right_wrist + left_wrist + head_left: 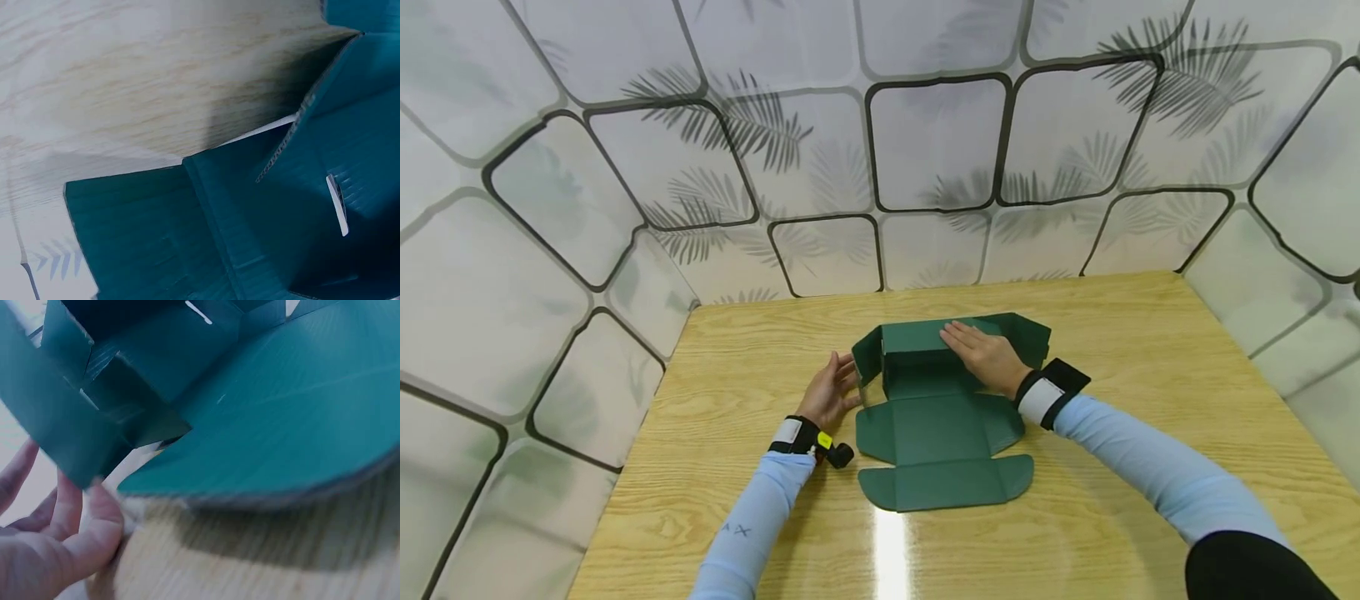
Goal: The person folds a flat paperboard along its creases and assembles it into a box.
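A green cardboard box (936, 429), partly folded, lies on the wooden table in the head view. Its back part stands up, while a long panel with side flaps spreads flat toward the person. My right hand (988, 360) rests with extended fingers on the top panel (913, 336). At the box's left end, my left hand (829, 393) has its fingers spread beside the raised left flap (868, 357). The left wrist view shows fingertips of the left hand (69, 550) touching the flap's lower corner. In the right wrist view the box (144, 234) shows, but no right fingers.
The wooden table (730, 367) extends around the box on all sides. A patterned curtain or sheet (936, 150) hangs behind it and along both sides. A small black device with a yellow tag (835, 452) is strapped at the left wrist.
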Action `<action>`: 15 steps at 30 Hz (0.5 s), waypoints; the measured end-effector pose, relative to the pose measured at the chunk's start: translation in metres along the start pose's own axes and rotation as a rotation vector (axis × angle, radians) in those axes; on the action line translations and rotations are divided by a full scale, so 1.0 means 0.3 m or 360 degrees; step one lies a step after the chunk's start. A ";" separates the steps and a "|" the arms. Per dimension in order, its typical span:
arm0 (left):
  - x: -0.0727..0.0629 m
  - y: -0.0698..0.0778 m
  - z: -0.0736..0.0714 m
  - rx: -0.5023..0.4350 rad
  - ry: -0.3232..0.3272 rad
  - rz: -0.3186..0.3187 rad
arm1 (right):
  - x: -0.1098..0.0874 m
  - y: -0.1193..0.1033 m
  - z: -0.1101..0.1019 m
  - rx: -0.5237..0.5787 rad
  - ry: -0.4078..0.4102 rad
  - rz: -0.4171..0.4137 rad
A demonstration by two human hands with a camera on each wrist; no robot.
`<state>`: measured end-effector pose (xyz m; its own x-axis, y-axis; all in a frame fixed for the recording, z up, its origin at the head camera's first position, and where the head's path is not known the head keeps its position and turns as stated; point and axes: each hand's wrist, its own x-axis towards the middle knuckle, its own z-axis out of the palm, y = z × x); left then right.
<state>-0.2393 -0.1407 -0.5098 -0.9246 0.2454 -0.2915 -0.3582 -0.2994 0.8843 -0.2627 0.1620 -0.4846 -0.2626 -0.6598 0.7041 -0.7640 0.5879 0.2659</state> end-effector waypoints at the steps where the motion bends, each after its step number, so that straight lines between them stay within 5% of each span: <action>1: -0.002 -0.001 -0.001 0.0020 -0.0047 0.0001 | -0.001 -0.003 0.000 -0.0010 0.0002 -0.0005; 9: -0.008 0.015 -0.008 0.0428 -0.0347 0.0079 | -0.001 -0.013 -0.004 -0.0026 0.0029 -0.0020; 15: -0.017 0.055 0.046 0.0906 -0.0274 0.0068 | -0.010 -0.016 0.002 -0.0013 0.0100 -0.0069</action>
<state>-0.2386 -0.1341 -0.4886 -0.8852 0.4044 -0.2301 -0.1514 0.2173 0.9643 -0.2585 0.1608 -0.4884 -0.1917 -0.6540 0.7318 -0.7688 0.5636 0.3023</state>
